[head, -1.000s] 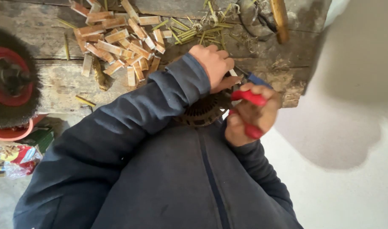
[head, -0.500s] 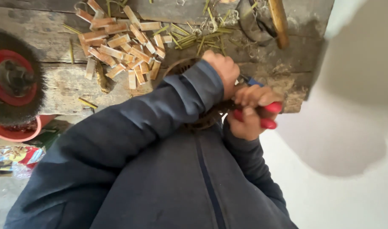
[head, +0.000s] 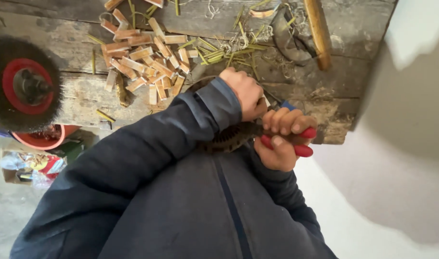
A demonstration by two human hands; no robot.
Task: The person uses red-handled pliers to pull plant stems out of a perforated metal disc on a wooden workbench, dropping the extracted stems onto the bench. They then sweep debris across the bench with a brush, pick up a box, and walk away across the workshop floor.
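Your right hand (head: 279, 144) was closed tight around the red-handled pliers (head: 296, 141) at the bench's (head: 75, 96) near right corner. Your left hand (head: 246, 91) curled over a dark ribbed ring (head: 226, 139) just beside it; cut bamboo pieces (head: 143, 62) lay heaped toward the far edge.

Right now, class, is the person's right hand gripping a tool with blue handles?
No: the right hand is closed round red handles, held close beside the left hand above the wooden bench.
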